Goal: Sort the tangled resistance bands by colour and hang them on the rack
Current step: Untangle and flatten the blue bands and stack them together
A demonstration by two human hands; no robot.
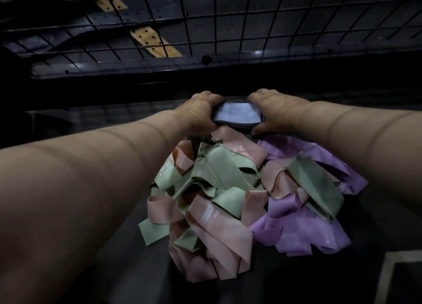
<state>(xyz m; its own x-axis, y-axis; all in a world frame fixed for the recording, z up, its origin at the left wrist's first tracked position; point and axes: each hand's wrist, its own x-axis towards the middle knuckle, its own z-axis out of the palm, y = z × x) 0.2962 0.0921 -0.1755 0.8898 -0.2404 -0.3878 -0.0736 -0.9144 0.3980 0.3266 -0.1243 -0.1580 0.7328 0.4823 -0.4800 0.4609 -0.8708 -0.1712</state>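
1. Holding a dark band (237,114) between both hands, head view. The left hand (201,113) is curled round its left end and the right hand (272,112) round its right end, with the band drawn into a short flat loop between them. Colour reads black or dark navy; the light is too low to tell which.
2. Held band sits at the far edge of the pile, just above a pink strip. Cannot tell whether it is free of the tangle beneath.
3. Pile lies on the dark surface (109,274), below the hands.
   - Green bands (219,166) are mostly centre-left.
   - Pink bands (217,230) are at the front and threaded through.
   - Purple bands (315,233) are on the right, with one green band lying across them.
   - Colours are interlaced, not grouped.
4. Wire grid rack (205,18) stands beyond the hands, well apart from the pile. No band hangs on the part in view.
5. Progress, as a judgement: early. One band is apparently being picked out and nothing is hung. Three colours are left to untangle, sort and hang. No hooks are visible on the rack, so the hanging spots are unknown.
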